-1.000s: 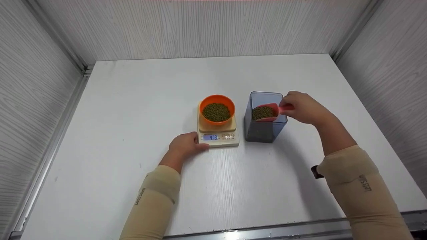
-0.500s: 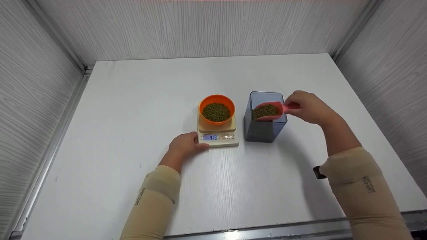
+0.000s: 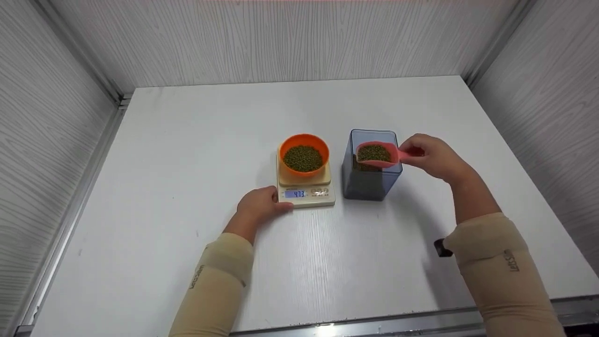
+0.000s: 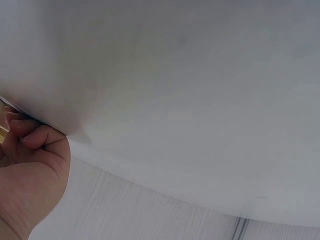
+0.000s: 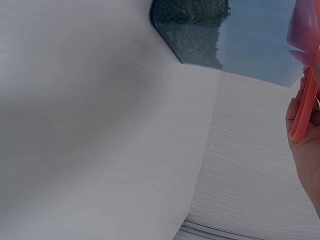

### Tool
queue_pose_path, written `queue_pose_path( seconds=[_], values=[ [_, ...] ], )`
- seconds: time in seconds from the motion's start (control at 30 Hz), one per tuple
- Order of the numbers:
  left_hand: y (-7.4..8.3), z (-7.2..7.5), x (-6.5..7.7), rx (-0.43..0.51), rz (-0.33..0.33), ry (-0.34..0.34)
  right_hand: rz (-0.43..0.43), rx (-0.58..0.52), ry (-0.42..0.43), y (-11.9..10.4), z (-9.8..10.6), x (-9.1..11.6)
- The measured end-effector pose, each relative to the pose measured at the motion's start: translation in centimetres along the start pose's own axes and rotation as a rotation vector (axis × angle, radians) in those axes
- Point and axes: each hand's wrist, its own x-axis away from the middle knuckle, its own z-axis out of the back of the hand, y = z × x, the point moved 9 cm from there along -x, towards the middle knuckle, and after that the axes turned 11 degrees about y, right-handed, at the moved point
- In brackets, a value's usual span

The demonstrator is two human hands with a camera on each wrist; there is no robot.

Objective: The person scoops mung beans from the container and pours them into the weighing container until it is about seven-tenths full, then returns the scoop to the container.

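My right hand (image 3: 433, 157) grips the handle of a red scoop (image 3: 395, 154) heaped with small green beans, which look like mung beans. The scoop lies nearly level over the mouth of a clear bluish square bin (image 3: 369, 185), its handle extending past the right rim. In the right wrist view, beans (image 5: 192, 30) show through the bin's wall, and the fingers curl round the scoop's looped handle (image 5: 302, 115). My left hand (image 3: 259, 204) holds the front left corner of a cream kitchen scale (image 3: 311, 201), thumb along its front edge. An orange bowl (image 3: 304, 136) of the same beans sits on it.
The scale's display (image 3: 295, 194) is lit and seems to read 473. A white table (image 3: 210, 131) carries everything, with grey wood-grain panels (image 3: 290, 42) at the back and sides. A metal rail (image 3: 327, 330) runs along the front edge.
The scoop has risen from the beans in the bin, levelled out and shifted slightly right. My right hand moved with it. The left hand, scale and bowl stay put.
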Motion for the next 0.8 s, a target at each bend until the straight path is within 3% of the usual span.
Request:
queue_pose_path(
  seconds=[0.23, 0.5, 0.8],
  values=[
    [0.1, 0.2, 0.1, -0.007, -0.007, 0.000, -0.005, -0.112, 0.010, -0.1, -0.2, 0.1],
    [0.1, 0.3, 0.1, -0.012, -0.003, -0.004, 0.020, -0.051, 0.022, -1.6, 0.2, -0.6],
    [0.1, 0.1, 0.2, -0.007, -0.002, 0.005, 0.040, 0.010, 0.018, -5.0, -0.5, -2.0]
  ],
)
